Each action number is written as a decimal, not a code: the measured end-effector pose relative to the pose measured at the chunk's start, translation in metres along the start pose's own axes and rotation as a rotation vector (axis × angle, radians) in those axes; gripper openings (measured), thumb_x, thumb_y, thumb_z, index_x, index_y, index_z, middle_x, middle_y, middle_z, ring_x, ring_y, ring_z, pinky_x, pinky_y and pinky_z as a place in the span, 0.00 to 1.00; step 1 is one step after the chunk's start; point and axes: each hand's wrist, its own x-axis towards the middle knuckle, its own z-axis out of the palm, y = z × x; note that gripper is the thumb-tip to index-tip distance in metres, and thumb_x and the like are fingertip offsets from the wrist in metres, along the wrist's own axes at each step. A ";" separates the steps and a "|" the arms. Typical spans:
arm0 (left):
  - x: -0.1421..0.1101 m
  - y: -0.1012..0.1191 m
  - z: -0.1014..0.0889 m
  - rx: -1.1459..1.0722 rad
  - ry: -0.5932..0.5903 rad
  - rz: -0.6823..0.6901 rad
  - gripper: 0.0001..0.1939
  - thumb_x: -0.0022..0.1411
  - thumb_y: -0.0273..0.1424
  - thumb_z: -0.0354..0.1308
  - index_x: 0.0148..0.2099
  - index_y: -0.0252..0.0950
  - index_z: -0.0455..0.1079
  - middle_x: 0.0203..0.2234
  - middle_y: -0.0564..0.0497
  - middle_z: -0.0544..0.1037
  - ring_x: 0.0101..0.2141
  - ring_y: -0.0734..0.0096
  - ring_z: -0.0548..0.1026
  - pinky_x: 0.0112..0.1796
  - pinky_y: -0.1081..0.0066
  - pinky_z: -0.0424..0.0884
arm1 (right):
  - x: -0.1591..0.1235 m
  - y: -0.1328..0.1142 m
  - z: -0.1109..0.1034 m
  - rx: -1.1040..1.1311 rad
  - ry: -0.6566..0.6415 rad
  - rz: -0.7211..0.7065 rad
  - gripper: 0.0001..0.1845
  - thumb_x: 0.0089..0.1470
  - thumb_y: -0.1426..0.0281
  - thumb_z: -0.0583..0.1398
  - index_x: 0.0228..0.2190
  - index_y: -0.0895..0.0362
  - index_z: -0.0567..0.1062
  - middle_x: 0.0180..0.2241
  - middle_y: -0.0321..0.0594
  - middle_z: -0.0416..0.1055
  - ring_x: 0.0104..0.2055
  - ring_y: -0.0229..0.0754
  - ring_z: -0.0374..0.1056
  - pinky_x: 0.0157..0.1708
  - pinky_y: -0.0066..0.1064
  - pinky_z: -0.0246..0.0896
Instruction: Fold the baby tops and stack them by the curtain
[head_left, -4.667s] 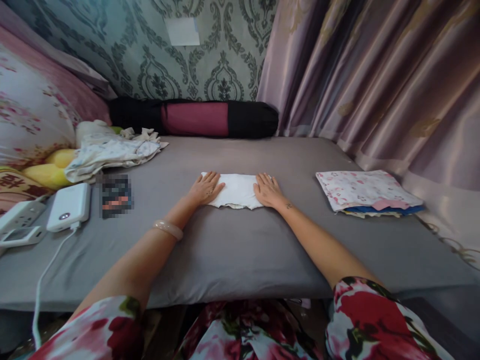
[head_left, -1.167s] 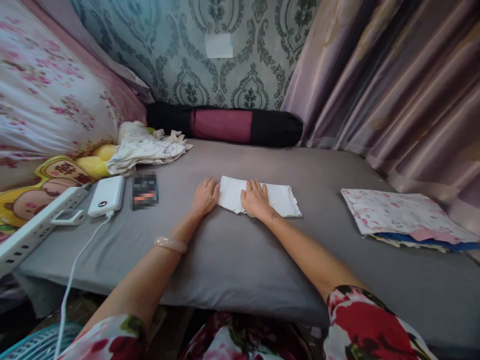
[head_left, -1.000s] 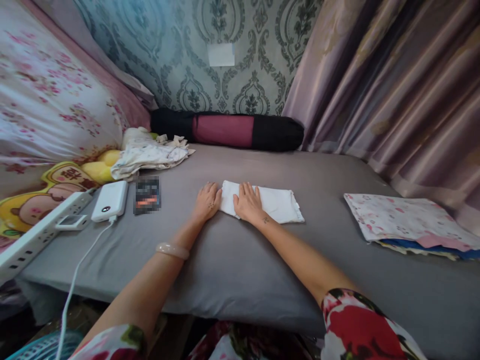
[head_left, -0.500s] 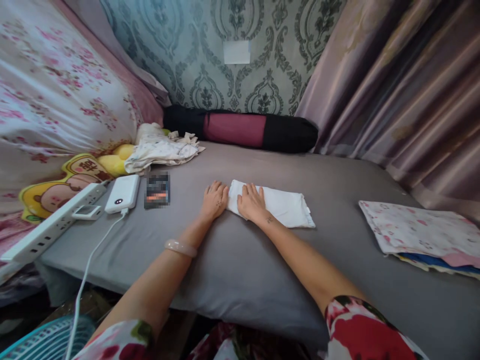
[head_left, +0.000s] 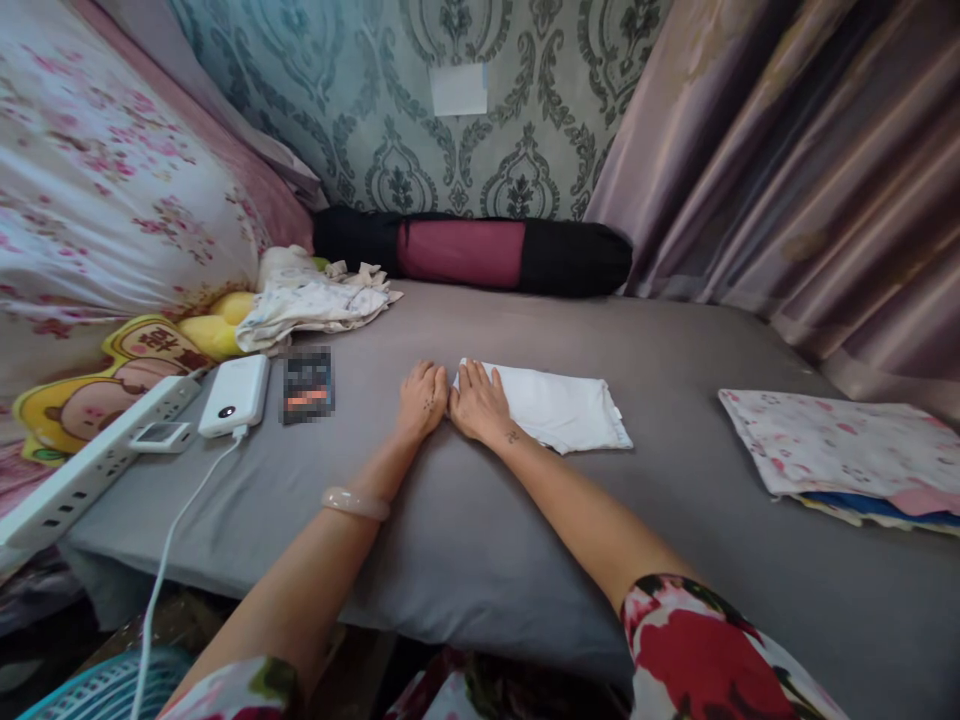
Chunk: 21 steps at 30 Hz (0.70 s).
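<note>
A folded white cloth (head_left: 564,408) lies flat on the grey sheet in front of me, longer than it is wide. Over its left end rests my right hand (head_left: 480,403), palm down with the fingers stretched forward and nothing gripped. Just left of the cloth, my left hand (head_left: 424,400) lies palm down on the sheet, fingers loosely extended. The two hands almost touch at the cloth's left edge. My palms hide that edge in part.
On the right is a stack of folded patterned clothes (head_left: 847,440). Leftward are a white power bank (head_left: 234,395) with a cable, a power strip (head_left: 97,460), a blurred dark item (head_left: 307,385) and crumpled clothes (head_left: 315,305). A black and maroon roll (head_left: 461,250) lies along the wall.
My right hand has slid left along the cloth to its left end, close to my left hand. The left hand stays beside the cloth. The view has shifted slightly.
</note>
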 end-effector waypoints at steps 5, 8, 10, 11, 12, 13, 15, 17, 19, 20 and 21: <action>-0.001 0.003 -0.005 0.008 -0.015 0.055 0.26 0.72 0.35 0.31 0.52 0.35 0.70 0.56 0.43 0.72 0.60 0.64 0.64 0.59 0.61 0.60 | 0.004 0.003 -0.007 0.037 -0.074 0.000 0.31 0.65 0.64 0.43 0.64 0.69 0.56 0.67 0.53 0.49 0.69 0.51 0.44 0.66 0.48 0.34; -0.005 0.008 -0.008 -0.005 -0.021 0.073 0.25 0.72 0.36 0.33 0.56 0.36 0.68 0.57 0.44 0.71 0.62 0.63 0.62 0.60 0.59 0.57 | 0.001 0.014 -0.016 0.032 -0.081 -0.010 0.30 0.65 0.66 0.43 0.64 0.67 0.56 0.67 0.52 0.50 0.69 0.51 0.45 0.66 0.50 0.34; -0.008 0.011 -0.009 -0.011 -0.025 0.124 0.25 0.71 0.36 0.34 0.58 0.37 0.66 0.59 0.44 0.69 0.63 0.63 0.60 0.62 0.56 0.54 | -0.004 0.024 -0.022 -0.003 -0.047 -0.006 0.30 0.64 0.68 0.44 0.63 0.67 0.57 0.67 0.52 0.51 0.69 0.51 0.44 0.66 0.52 0.31; -0.009 0.012 -0.009 -0.011 -0.029 0.167 0.24 0.71 0.36 0.35 0.59 0.38 0.66 0.60 0.45 0.68 0.63 0.62 0.59 0.62 0.54 0.52 | -0.007 0.029 -0.024 -0.018 -0.043 -0.005 0.29 0.64 0.68 0.44 0.63 0.67 0.58 0.66 0.52 0.52 0.69 0.51 0.44 0.66 0.52 0.31; -0.011 0.014 -0.009 -0.011 -0.037 0.218 0.24 0.71 0.36 0.35 0.60 0.38 0.65 0.61 0.45 0.68 0.64 0.62 0.59 0.63 0.53 0.50 | -0.010 0.033 -0.026 -0.027 -0.051 -0.007 0.29 0.64 0.67 0.45 0.63 0.66 0.58 0.66 0.52 0.53 0.69 0.51 0.44 0.66 0.52 0.31; -0.012 0.015 -0.009 -0.011 -0.048 0.270 0.24 0.71 0.35 0.36 0.60 0.39 0.65 0.61 0.46 0.67 0.64 0.61 0.58 0.63 0.52 0.48 | -0.012 0.036 -0.026 -0.030 -0.061 -0.009 0.29 0.65 0.67 0.44 0.63 0.65 0.59 0.66 0.51 0.54 0.69 0.51 0.45 0.66 0.51 0.32; -0.013 0.016 -0.009 -0.010 -0.087 0.354 0.24 0.70 0.33 0.37 0.61 0.40 0.64 0.61 0.46 0.67 0.64 0.61 0.58 0.63 0.51 0.47 | -0.015 0.040 -0.025 -0.032 -0.075 -0.011 0.29 0.65 0.66 0.44 0.63 0.64 0.60 0.65 0.50 0.56 0.68 0.50 0.47 0.65 0.50 0.34; -0.013 0.017 -0.010 -0.005 -0.138 0.397 0.24 0.69 0.33 0.38 0.63 0.40 0.63 0.62 0.47 0.67 0.65 0.60 0.56 0.63 0.50 0.47 | -0.016 0.041 -0.023 -0.037 -0.062 -0.008 0.28 0.65 0.66 0.44 0.62 0.63 0.60 0.65 0.49 0.57 0.67 0.50 0.48 0.65 0.50 0.36; -0.013 0.018 -0.012 0.003 -0.177 0.408 0.25 0.69 0.34 0.38 0.64 0.39 0.62 0.62 0.47 0.66 0.65 0.59 0.55 0.62 0.49 0.48 | -0.016 0.039 -0.021 -0.041 -0.041 -0.004 0.28 0.64 0.66 0.45 0.62 0.63 0.61 0.65 0.48 0.57 0.66 0.51 0.50 0.65 0.50 0.36; -0.013 0.018 -0.013 0.008 -0.191 0.409 0.25 0.69 0.34 0.38 0.64 0.39 0.61 0.63 0.47 0.65 0.65 0.59 0.55 0.62 0.48 0.48 | -0.016 0.039 -0.020 -0.041 -0.034 -0.004 0.28 0.64 0.66 0.45 0.62 0.63 0.61 0.65 0.48 0.57 0.66 0.51 0.50 0.65 0.49 0.36; -0.013 0.019 -0.013 0.014 -0.202 0.409 0.25 0.69 0.34 0.37 0.64 0.40 0.61 0.63 0.47 0.65 0.65 0.58 0.55 0.62 0.48 0.48 | -0.015 0.038 -0.020 -0.039 -0.030 -0.003 0.28 0.64 0.66 0.45 0.62 0.63 0.61 0.65 0.48 0.57 0.66 0.51 0.50 0.65 0.49 0.36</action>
